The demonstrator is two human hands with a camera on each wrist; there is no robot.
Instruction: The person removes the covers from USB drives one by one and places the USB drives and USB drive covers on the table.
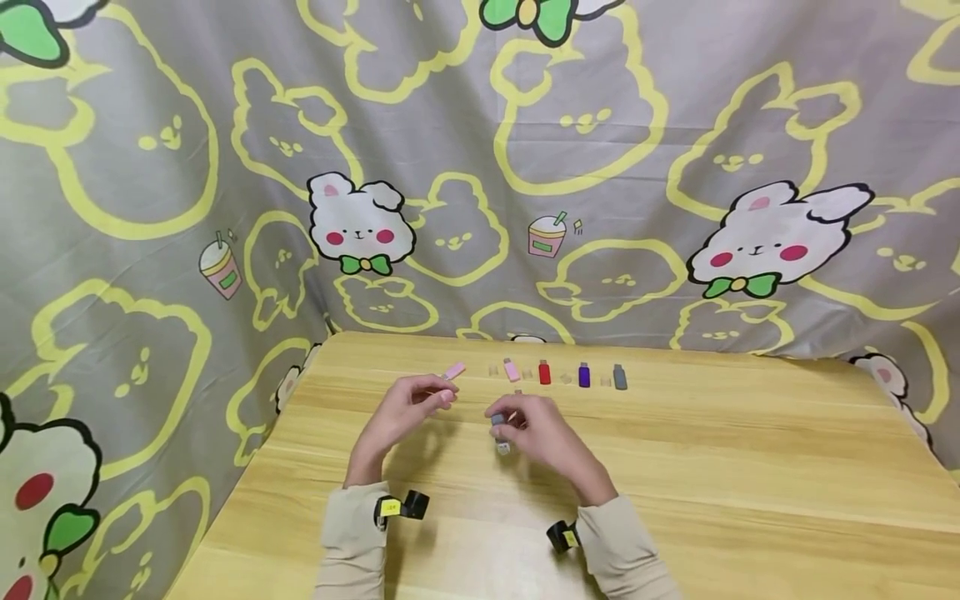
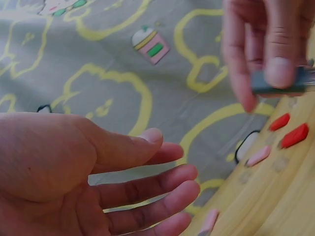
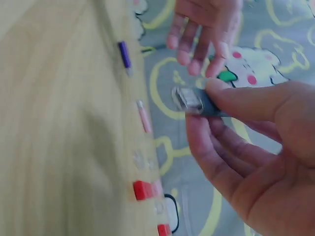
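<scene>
My right hand (image 1: 543, 429) pinches a dark grey USB flash drive (image 3: 209, 102) between thumb and fingers, above the table. The drive's metal plug (image 3: 189, 100) sticks out bare and points away from the palm. My left hand (image 2: 123, 182) is off to the left with its fingers loosely bent, holding nothing. Just beyond its fingertips in the head view lies a pink flash drive (image 1: 456, 370), slanted on the table. Another red drive (image 2: 279, 122) shows in the left wrist view; in the head view my right hand mostly covers that spot.
Along the table's far side stand in a row a second pink drive (image 1: 511, 369), a red drive (image 1: 544, 373), a purple drive (image 1: 584, 376) and a grey drive (image 1: 619, 377). Small faint pale patches lie between them. A patterned curtain (image 1: 450, 275) hangs behind the wooden table (image 1: 750, 450).
</scene>
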